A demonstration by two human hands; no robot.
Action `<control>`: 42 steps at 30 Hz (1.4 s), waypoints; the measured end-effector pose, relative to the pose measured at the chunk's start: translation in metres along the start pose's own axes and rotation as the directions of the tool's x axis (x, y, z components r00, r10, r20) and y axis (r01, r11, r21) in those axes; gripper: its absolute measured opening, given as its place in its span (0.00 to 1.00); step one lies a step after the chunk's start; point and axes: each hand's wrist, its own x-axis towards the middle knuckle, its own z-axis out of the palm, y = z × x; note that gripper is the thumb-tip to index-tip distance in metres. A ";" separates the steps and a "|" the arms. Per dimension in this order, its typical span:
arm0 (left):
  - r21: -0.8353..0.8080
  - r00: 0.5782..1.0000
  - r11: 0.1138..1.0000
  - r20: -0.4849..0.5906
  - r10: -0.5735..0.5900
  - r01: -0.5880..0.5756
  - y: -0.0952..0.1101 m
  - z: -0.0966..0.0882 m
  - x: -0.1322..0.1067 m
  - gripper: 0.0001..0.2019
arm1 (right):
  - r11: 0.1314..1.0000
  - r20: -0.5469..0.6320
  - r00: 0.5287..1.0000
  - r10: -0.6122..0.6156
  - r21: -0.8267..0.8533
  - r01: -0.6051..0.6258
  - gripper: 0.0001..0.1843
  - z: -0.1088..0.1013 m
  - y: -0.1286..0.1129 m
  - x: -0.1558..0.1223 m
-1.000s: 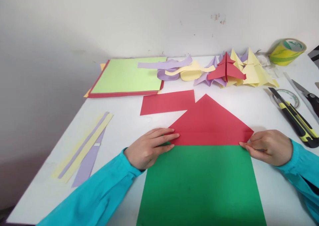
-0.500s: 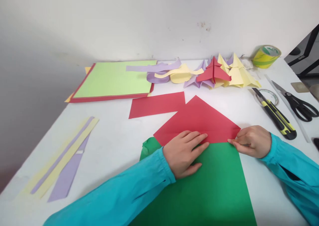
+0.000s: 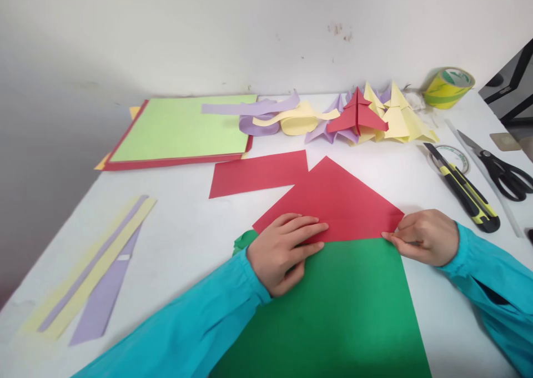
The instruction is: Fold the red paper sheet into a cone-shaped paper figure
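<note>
A red sheet of paper (image 3: 328,200), pointed at its far side, lies over the upper part of a large green sheet (image 3: 345,306). My left hand (image 3: 287,250) rests on the red sheet's lower left edge, fingers stretched out and lying flat, partly over the green. At the right corner my right hand (image 3: 420,237) pinches the red paper between thumb and fingers. A rumpled green bit (image 3: 245,240) shows left of the red sheet. Beyond it lies a flat red paper strip (image 3: 259,172).
Light green and red sheets (image 3: 179,128) are stacked at the back left. Folded paper planes (image 3: 357,114) stand along the wall near a tape roll (image 3: 449,87). A utility knife (image 3: 462,189) and scissors (image 3: 499,167) lie right. Paper strips (image 3: 100,267) lie left.
My left hand has slid leftward along the red paper's lower edge. The right hand keeps its pinch at the corner. The view has shifted slightly.
</note>
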 end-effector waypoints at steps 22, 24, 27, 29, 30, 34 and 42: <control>-0.052 0.998 0.999 -0.062 -0.007 0.004 -0.003 -0.001 -0.007 0.18 | 0.931 -0.200 0.937 -0.288 -0.286 0.225 0.21 0.039 -0.069 0.064; -0.044 1.000 0.999 -0.028 -0.013 0.012 -0.003 -0.001 -0.006 0.20 | 0.946 -0.213 0.941 -0.264 -0.249 0.209 0.19 0.039 -0.067 0.063; -0.026 1.000 0.999 -0.006 -0.026 0.025 -0.003 -0.001 -0.005 0.22 | 0.953 -0.229 0.939 -0.256 -0.221 0.206 0.16 0.039 -0.064 0.060; -0.020 0.999 0.999 -0.017 -0.034 0.034 -0.002 0.000 -0.004 0.21 | 0.951 -0.241 0.935 -0.260 -0.229 0.206 0.16 0.040 -0.063 0.059; -0.017 0.999 0.999 -0.022 -0.039 0.038 -0.001 0.000 -0.004 0.20 | 0.951 -0.249 0.933 -0.261 -0.234 0.203 0.16 0.040 -0.063 0.059; -0.005 0.999 0.999 -0.022 -0.043 0.042 -0.002 0.002 -0.004 0.20 | 0.949 -0.256 0.932 -0.258 -0.248 0.194 0.16 0.042 -0.064 0.057; 0.128 0.997 0.991 -0.060 0.051 -0.043 0.001 0.006 -0.002 0.19 | 0.970 -0.300 0.933 -0.199 -0.197 0.144 0.13 0.040 -0.066 0.060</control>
